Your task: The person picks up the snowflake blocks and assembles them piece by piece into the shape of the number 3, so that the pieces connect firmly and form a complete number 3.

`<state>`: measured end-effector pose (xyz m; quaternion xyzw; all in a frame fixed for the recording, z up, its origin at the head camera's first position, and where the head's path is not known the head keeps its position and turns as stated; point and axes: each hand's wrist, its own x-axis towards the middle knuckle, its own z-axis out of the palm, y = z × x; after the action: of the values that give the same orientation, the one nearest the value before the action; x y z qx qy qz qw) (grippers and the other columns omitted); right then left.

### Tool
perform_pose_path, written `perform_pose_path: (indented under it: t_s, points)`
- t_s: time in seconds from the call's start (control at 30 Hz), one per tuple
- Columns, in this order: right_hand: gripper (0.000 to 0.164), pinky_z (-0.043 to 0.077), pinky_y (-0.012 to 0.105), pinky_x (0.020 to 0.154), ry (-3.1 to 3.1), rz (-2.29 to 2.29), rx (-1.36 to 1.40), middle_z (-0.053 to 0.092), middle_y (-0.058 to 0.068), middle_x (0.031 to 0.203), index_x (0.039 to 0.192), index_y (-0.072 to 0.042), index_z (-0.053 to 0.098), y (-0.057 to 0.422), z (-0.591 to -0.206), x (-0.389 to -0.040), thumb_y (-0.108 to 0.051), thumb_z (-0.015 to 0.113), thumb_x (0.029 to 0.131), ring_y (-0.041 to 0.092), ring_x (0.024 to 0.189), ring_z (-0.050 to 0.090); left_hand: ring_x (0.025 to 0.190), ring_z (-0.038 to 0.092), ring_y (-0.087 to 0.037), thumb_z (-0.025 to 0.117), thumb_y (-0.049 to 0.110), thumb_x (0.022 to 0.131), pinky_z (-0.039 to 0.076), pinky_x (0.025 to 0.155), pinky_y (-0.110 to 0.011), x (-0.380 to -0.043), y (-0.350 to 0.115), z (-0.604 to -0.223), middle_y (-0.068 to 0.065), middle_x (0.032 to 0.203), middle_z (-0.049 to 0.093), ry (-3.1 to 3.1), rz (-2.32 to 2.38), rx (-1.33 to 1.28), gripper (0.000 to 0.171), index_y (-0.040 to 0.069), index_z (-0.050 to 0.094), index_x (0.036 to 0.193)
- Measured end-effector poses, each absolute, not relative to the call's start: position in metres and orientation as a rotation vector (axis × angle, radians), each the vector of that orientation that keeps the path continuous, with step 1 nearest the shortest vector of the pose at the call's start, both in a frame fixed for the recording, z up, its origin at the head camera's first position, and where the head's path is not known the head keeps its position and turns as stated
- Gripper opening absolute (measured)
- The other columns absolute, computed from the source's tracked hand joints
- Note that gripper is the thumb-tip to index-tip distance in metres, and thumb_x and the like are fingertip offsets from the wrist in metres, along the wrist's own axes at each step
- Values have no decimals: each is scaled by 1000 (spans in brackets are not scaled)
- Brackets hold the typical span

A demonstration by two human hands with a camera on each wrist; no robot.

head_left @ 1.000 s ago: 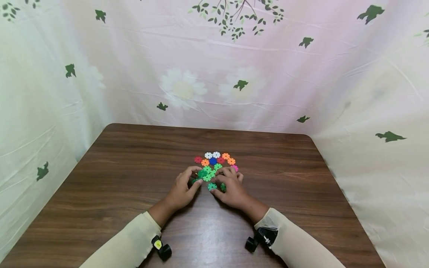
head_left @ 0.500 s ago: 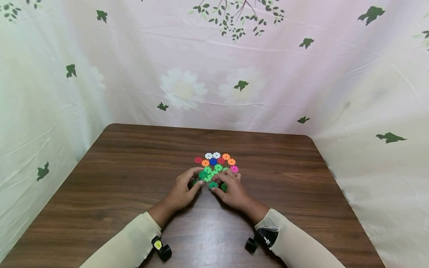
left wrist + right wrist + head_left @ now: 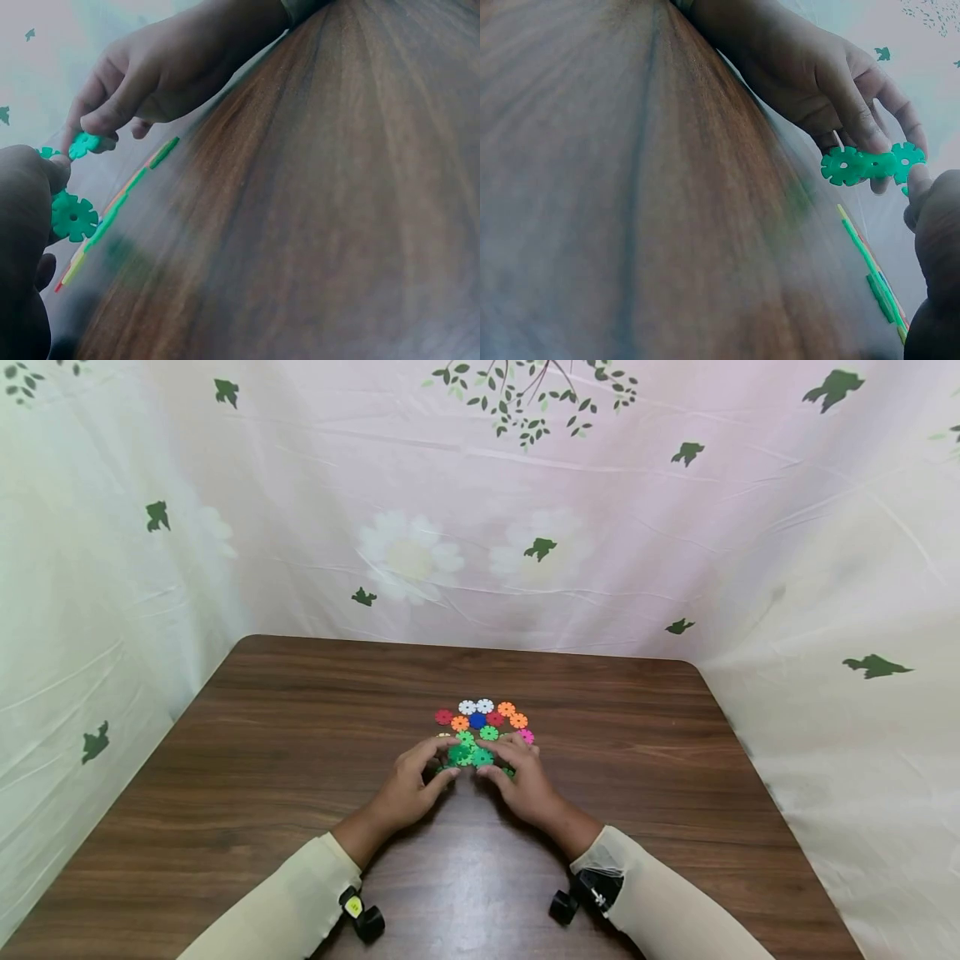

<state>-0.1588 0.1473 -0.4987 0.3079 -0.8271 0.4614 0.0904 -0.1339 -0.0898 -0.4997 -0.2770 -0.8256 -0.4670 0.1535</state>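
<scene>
Head view, lower centre: your pale sleeves [image 3: 270, 897] slant in from the bottom corners, bringing your left hand [image 3: 405, 785] and right hand [image 3: 528, 789] close together, fingers bent and thumbs nearest the bottom edge. Your left pinches the joined green discs [image 3: 875, 165]; your right pinches a green disc [image 3: 84, 144] beside them. Both pieces sit just below mid-frame, before colourful discs [image 3: 477, 721] on the wooden table [image 3: 300, 735].

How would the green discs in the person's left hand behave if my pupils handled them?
Probably light: the left hand pinches the green discs with fingertips. Likely stiff: they jut outward without sagging. Pushed, they'd probably slide, not roll: the blue disc lies flat on the table.
</scene>
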Motion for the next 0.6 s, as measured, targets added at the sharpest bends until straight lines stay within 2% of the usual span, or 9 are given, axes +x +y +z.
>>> perform_pose_path:
  t_s: [0.07, 0.17, 0.23, 0.43, 0.6]
  points:
    - [46, 35, 69, 112, -2445, 1368, 911, 71, 17, 120, 140, 0, 72, 147, -498, -159, -4, 80, 94, 33, 116, 62, 100, 70, -22, 76, 3, 102, 63, 86, -42, -134, -90, -500, -12, 117, 73, -2367, -1332, -805, 40, 2, 65, 140]
    - [47, 48, 50, 102, -2411, 1366, 928, 75, 17, 122, 140, 2, 71, 147, -500, -161, -2, 81, 94, 32, 113, 63, 100, 70, -22, 76, 3, 101, 63, 86, -43, -134, -90, -501, -11, 117, 73, -2365, -1332, -818, 41, 3, 65, 140]
    - [48, 54, 42, 96, -2386, 1377, 945, 77, 17, 124, 140, 4, 70, 148, -501, -163, -1, 81, 94, 32, 113, 64, 100, 71, -23, 77, 3, 101, 63, 86, -42, -134, -90, -501, -12, 118, 73, -2357, -1331, -824, 41, 4, 65, 140]
    - [45, 54, 40, 97, -2371, 1423, 945, 77, 18, 131, 140, 5, 70, 147, -502, -165, -1, 78, 96, 33, 113, 65, 99, 71, -23, 77, 2, 100, 63, 86, -41, -135, -91, -502, -13, 121, 74, -2346, -1321, -828, 41, 3, 66, 139]
    - [40, 52, 40, 100, -2409, 1425, 933, 77, 17, 130, 137, 4, 71, 146, -498, -164, -2, 76, 98, 33, 114, 65, 98, 70, -22, 77, 3, 100, 62, 85, -39, -136, -90, -502, -11, 120, 74, -2351, -1309, -840, 42, 5, 66, 140]
